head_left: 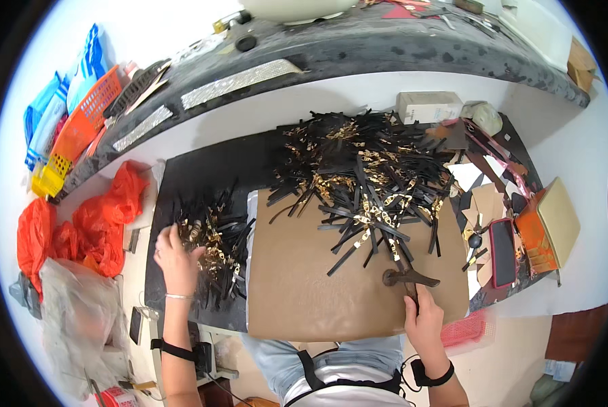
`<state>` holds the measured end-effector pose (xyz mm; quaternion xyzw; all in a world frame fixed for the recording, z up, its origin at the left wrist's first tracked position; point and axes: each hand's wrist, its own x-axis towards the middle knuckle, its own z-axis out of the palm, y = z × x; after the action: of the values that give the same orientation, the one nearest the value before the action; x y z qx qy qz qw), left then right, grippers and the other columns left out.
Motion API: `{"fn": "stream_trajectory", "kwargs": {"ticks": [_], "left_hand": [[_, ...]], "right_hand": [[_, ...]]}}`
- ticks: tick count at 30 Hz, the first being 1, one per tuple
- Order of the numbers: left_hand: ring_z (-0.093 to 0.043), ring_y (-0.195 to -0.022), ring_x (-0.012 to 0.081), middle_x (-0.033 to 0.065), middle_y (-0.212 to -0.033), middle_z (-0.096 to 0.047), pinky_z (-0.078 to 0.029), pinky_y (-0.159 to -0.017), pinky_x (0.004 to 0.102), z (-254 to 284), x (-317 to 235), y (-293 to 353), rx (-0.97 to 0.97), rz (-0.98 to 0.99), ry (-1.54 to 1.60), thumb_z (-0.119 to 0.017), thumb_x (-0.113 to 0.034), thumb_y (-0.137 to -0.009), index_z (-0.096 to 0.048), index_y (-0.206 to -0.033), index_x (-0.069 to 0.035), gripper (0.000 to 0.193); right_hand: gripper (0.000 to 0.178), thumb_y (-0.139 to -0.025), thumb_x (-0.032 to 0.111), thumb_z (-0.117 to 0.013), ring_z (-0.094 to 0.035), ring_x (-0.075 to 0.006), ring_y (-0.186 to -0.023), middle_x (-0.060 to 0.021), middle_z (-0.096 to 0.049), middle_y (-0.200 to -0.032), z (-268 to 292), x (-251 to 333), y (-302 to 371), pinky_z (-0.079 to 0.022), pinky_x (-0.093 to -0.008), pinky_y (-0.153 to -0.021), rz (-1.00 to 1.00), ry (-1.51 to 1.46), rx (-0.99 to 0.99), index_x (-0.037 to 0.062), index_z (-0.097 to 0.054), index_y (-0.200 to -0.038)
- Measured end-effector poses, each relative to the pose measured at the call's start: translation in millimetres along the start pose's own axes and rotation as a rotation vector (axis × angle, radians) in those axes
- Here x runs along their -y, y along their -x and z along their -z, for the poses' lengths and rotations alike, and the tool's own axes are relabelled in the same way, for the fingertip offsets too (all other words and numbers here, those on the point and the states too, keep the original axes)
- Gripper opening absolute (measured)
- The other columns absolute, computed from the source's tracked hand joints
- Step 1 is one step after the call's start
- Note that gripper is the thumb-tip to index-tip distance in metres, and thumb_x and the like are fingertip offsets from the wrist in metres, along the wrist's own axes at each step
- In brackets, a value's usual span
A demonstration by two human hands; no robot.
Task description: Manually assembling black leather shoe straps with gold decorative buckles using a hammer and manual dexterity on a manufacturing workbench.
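Note:
In my right hand is a hammer, its handle gripped low and its dark metal head resting over the brown mat. A large heap of black straps with gold-coloured metal fittings spreads across the mat's far part and the table behind it. Strap ends reach close to the hammer head. At the left, my left hand is beside a smaller pile of similar straps. Its fingers are apart and slightly blurred, and I see nothing held in them.
On the right lie a phone, leather scraps and an orange-and-cream box-like item. A white box stands behind the heap. Beyond runs a raised grey shelf. Red plastic bags hang at the left.

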<state>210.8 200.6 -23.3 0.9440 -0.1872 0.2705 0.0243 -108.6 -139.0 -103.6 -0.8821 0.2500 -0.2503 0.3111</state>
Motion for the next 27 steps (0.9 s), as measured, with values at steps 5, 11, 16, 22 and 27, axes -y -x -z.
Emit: {"fn": "stream_trajectory", "kwargs": {"ticks": [5, 11, 16, 22, 27], "left_hand": [[-0.054, -0.119, 0.0399, 0.0194, -0.125, -0.058, -0.043, -0.098, 0.0468, 12.4, -62.8, -0.9, 0.195, -0.123, 0.35, -0.078, -0.015, -0.08, -0.059, -0.125, -0.005, 0.049], [-0.069, -0.084, 0.0417, 0.0206, -0.09, -0.071, -0.056, -0.077, 0.0513, 28.5, -72.8, 178.9, 1.496, -0.354, 0.205, -0.052, -0.032, -0.092, -0.072, -0.094, -0.009, 0.031], [-0.069, -0.088, 0.038, 0.0163, -0.096, -0.073, -0.052, -0.084, 0.0493, -6.6, 24.7, 324.4, 1.998, -0.654, 0.196, -0.05, -0.039, -0.095, -0.072, -0.107, -0.003, 0.043], [-0.064, -0.081, 0.0305, 0.0115, -0.092, -0.07, -0.049, -0.078, 0.0428, 42.6, 56.5, 418.7, 2.267, -0.187, 0.537, -0.049, -0.04, -0.098, -0.065, -0.118, -0.003, 0.045], [-0.06, -0.075, 0.0241, 0.0075, -0.088, -0.067, -0.047, -0.073, 0.0375, 141.5, 54.0, 492.0, 2.446, 0.346, 0.832, -0.048, -0.042, -0.101, -0.06, -0.126, -0.003, 0.047]], "right_hand": [[0.035, -0.095, 0.013, -0.064, -0.068, -0.0421, -0.085, -0.0251, -0.067, -0.103, 5.4, -0.1, -7.2, -0.055, -0.0441, -0.072, -0.082, -0.079, 0.042, -0.0039, -0.057, -0.125], [0.043, -0.099, 0.017, -0.061, -0.069, -0.0452, -0.092, -0.0297, -0.067, -0.108, 8.0, -15.3, -15.4, -0.055, -0.0449, -0.078, -0.273, -0.221, 0.142, -0.004, -0.053, -0.135], [0.041, -0.099, 0.016, -0.059, -0.069, -0.0456, -0.092, -0.0307, -0.068, -0.105, 6.1, -9.1, -14.4, -0.055, -0.0445, -0.079, -0.32, -0.199, 0.177, -0.0048, -0.054, -0.134], [0.041, -0.101, 0.013, -0.056, -0.06, -0.0249, -0.067, -0.0157, -0.06, -0.077, -1.9, -15.9, -8.1, -0.05, -0.0366, -0.063, -0.338, -0.173, 0.134, -0.0039, -0.051, -0.138], [0.044, -0.103, 0.014, -0.055, -0.052, -0.0152, -0.056, -0.0073, -0.057, -0.07, -8.6, -26.5, -7.9, -0.044, -0.0308, -0.053, -0.351, -0.157, 0.146, 0.0, -0.048, -0.144]]}}
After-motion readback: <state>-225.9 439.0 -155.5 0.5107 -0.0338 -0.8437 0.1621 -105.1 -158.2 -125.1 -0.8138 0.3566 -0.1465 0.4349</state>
